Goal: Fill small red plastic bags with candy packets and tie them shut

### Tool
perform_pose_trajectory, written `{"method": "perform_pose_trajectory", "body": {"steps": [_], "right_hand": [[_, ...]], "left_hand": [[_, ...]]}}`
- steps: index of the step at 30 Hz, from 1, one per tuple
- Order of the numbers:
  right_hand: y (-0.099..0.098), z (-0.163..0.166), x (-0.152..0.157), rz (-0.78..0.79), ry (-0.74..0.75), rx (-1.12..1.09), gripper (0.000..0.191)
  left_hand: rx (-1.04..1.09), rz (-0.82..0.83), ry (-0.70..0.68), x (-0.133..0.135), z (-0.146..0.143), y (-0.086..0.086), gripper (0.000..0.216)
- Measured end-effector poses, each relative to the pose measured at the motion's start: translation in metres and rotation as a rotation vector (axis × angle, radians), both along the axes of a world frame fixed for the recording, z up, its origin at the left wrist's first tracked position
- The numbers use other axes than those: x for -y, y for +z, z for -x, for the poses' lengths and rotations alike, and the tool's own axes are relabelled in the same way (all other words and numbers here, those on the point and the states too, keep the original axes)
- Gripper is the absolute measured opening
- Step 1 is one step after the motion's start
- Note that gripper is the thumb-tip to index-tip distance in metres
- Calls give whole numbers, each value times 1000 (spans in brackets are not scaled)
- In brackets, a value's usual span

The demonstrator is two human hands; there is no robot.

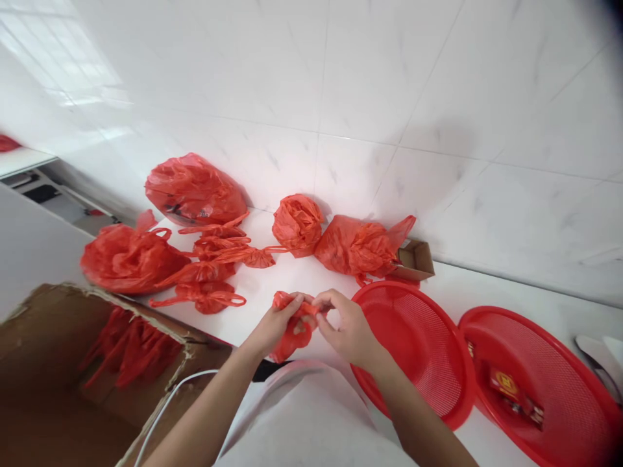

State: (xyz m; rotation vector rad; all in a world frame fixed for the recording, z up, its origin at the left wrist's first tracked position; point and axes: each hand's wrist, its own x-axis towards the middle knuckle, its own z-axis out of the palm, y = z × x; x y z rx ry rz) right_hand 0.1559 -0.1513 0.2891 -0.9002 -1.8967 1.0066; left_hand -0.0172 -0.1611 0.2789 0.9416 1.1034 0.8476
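Head view shows the left hand (283,316) closed around a small red bag (285,345), which lies just left of the near basket (413,344). The right hand (351,327), thumb and fingertips together, pinches the bag's upper edge. Farther left of that basket sit several knotted bags (204,296); behind it stands a small box (417,259); to its right, another basket (559,370) holds red packets (509,386).

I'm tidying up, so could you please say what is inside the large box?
The large box holds red bags; whatever lies beneath or inside them is covered.
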Motion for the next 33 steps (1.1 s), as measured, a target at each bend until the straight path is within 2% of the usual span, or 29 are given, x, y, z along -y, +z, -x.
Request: {"method": "perform_pose_trajectory", "body": {"steps": [3, 5, 7, 10, 13, 15, 19, 22, 24, 28, 31, 33], "right_hand": [[13, 4, 4, -67, 133, 20, 18], [9, 8, -1, -24, 137, -2, 17], [-4, 13, -10, 99, 138, -20, 22], [-31, 20, -24, 293, 193, 17, 33], [-51, 23, -29, 442, 187, -11, 39], [-57, 22, -29, 514, 176, -92, 40], [-58, 18, -26, 679, 283, -218, 40], [-55, 14, -23, 760, 378, -255, 36], [-53, 12, -21, 720, 324, -256, 33], [-49, 4, -20, 436, 27, -115, 35], [-53, -11, -28, 271, -79, 17, 33], [-63, -26, -38, 164, -168, 159, 33]], "left_hand": [[-90, -109, -77, 0, 8, 2, 28], [-225, -172, -156, 2, 13, 3, 18], [-365, -239, -235, 4, 15, 3, 15], [-572, -361, -265, 8, 12, -1, 26], [-736, -487, -180, 12, 6, -10, 27], [-776, -548, -100, 14, 4, -17, 26], [-764, -675, 105, 15, 4, -26, 28], [-715, -720, 165, 11, 9, -28, 27], [-685, -697, 108, 10, 11, -28, 28], [-720, -513, -22, 12, 17, -27, 33], [-829, -437, -10, 18, 31, -30, 37], [-920, -432, 14, 24, 48, -35, 37]]}}
